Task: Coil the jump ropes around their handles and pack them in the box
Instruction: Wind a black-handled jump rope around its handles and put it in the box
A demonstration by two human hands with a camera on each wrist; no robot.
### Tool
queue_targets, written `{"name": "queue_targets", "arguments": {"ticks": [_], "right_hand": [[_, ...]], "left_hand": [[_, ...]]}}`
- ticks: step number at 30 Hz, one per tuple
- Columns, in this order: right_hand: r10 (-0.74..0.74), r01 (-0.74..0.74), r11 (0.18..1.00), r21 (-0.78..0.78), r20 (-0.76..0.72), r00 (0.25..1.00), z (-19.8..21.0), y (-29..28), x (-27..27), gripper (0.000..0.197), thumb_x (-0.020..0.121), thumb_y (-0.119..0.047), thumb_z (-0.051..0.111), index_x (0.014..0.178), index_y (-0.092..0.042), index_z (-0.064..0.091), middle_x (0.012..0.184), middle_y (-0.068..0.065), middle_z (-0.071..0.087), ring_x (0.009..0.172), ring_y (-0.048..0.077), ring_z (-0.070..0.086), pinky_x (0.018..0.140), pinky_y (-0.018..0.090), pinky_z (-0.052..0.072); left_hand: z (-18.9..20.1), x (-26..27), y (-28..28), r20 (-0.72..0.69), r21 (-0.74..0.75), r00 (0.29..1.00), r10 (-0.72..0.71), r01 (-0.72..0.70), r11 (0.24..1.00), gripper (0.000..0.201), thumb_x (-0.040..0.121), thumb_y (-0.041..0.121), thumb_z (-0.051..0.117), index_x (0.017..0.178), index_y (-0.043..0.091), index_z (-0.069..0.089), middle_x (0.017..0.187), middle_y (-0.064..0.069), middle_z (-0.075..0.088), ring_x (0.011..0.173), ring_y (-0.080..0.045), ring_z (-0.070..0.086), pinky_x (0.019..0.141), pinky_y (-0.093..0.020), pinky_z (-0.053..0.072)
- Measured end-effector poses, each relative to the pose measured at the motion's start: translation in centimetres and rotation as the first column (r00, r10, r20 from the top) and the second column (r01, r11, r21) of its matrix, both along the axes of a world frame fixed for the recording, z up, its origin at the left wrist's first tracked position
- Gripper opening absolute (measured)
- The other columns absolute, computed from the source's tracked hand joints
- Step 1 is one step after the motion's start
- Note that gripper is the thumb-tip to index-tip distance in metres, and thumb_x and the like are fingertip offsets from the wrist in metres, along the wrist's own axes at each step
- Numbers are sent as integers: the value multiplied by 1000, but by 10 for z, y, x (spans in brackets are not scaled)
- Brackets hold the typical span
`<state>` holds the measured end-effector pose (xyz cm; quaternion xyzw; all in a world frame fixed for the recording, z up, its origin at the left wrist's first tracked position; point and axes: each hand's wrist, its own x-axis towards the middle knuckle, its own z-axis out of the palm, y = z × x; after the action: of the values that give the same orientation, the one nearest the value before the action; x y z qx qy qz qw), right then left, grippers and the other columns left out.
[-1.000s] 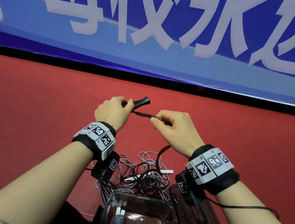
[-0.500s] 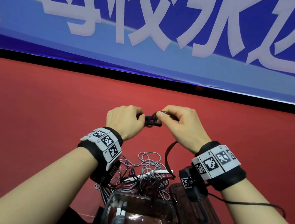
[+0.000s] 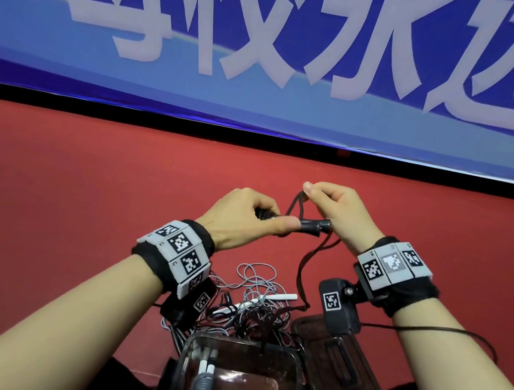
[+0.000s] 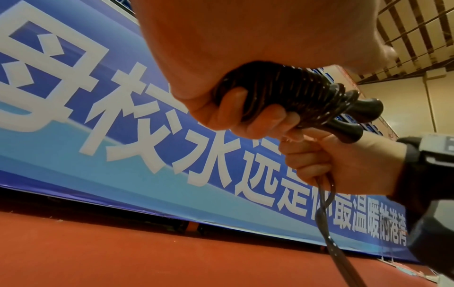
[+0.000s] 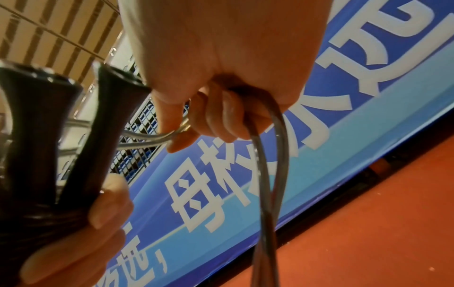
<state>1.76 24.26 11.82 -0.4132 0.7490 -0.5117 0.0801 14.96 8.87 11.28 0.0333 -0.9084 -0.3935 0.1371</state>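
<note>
Two black handles (image 3: 314, 226) lie side by side in the head view, long axis level, flared ends pointing toward the right hand (image 3: 340, 215). The left hand (image 3: 243, 222) grips them, thumb stretched along the shaft, above the clear plastic box (image 3: 237, 382). The right hand, raised just beyond the handles, pinches a loop of black rope (image 3: 302, 264) that hangs down to the rope tangle (image 3: 256, 303) beyond the box.

From the left wrist, the fingers (image 4: 265, 124) curl round tight rope coils (image 4: 275, 91) wound on the handles (image 4: 353, 120), whose ends point right; the right hand (image 4: 343, 161) closes on two rope strands (image 4: 326, 217) dropping below.

From the right wrist, the handles (image 5: 73, 136) stand nearly upright, and the right hand (image 5: 221, 77) holds the doubled rope (image 5: 270, 174) in curled fingers.
</note>
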Motion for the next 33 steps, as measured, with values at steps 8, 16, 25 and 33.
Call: {"name": "queue_targets", "arguments": {"ticks": [8, 16, 25, 33], "right_hand": [[-20, 18, 1000, 16, 120, 993, -25, -7, -13, 40, 95, -32, 59, 57, -23, 65, 52, -14, 50, 52, 1, 43, 59, 17, 33], [-61, 27, 980, 198, 170, 984, -37, -18, 4, 42, 101, -24, 44, 65, -14, 62, 47, -10, 48, 37, -1, 36, 39, 11, 28], [-121, 123, 992, 28, -54, 991, -43, -29, 19, 27, 102, -26, 42, 89, -21, 65, 58, -4, 45, 52, 9, 40, 52, 24, 34], [-10, 1, 971, 240, 36, 999, -39, -39, 36, 39, 104, -24, 33, 141, -33, 43, 61, -3, 49, 47, 6, 45, 47, 21, 37]], "left_hand": [[-3, -3, 0, -62, 11, 998, 22, -22, 1000, 36, 84, 51, 68, 69, 18, 66, 54, 6, 48, 50, -8, 40, 53, -24, 32], [-6, -9, -5, -143, 169, 972, 189, -164, 972, 28, 77, 50, 50, 86, 27, 62, 67, -7, 68, 55, -20, 54, 58, -37, 45], [-8, -10, -16, -151, 379, 951, 269, -195, 905, 26, 100, 23, 51, 121, 19, 65, 73, 0, 65, 50, 0, 53, 49, -16, 40], [-5, -9, -14, -133, 527, 936, 326, -212, 823, 37, 99, 19, 50, 134, 28, 56, 67, -1, 59, 47, -9, 49, 43, -18, 37]]}}
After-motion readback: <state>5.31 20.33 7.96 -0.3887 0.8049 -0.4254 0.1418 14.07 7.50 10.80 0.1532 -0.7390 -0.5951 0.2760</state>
